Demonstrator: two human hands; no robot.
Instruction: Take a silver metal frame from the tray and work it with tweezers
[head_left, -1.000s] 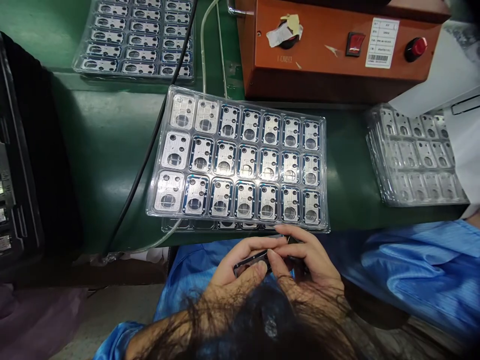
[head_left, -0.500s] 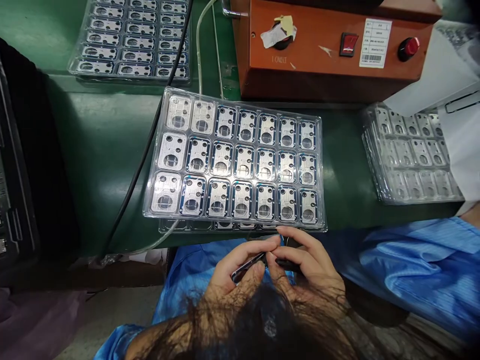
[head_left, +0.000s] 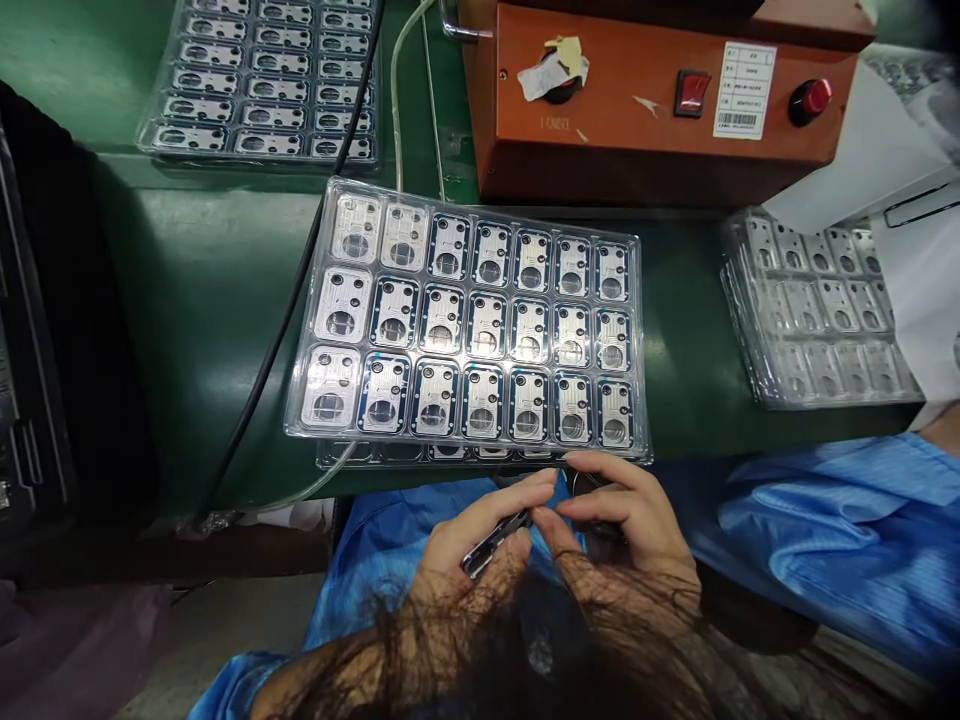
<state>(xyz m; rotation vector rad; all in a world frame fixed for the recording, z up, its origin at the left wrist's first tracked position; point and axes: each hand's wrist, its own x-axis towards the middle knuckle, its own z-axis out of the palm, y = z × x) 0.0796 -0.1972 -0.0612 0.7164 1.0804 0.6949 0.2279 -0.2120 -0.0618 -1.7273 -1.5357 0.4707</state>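
My left hand (head_left: 469, 535) pinches a small flat part (head_left: 489, 550), dark with a shiny metal edge, between thumb and fingers. It is tilted and seen nearly edge-on. Beside it, my right hand (head_left: 634, 525) is curled, its thumb tip close to the part's upper end. Something dark shows under its fingers, too hidden to name. Both hands are just below the front edge of a clear plastic tray (head_left: 450, 440). Silver metal plates with round holes fill its pockets, most with dark blue borders. A second tray (head_left: 334, 455) peeks out underneath.
An orange-brown machine (head_left: 660, 150) with a red switch and knob stands behind. More filled trays sit at the back left (head_left: 259, 160) and right (head_left: 750, 330). A black cable (head_left: 259, 390) and a clear tube (head_left: 397, 120) cross the green bench. A blue sleeve (head_left: 847, 530) is at right.
My right hand has shifted slightly right, its fingers a little farther from the left hand. The part in my left hand has turned slightly and shows more of its edge.
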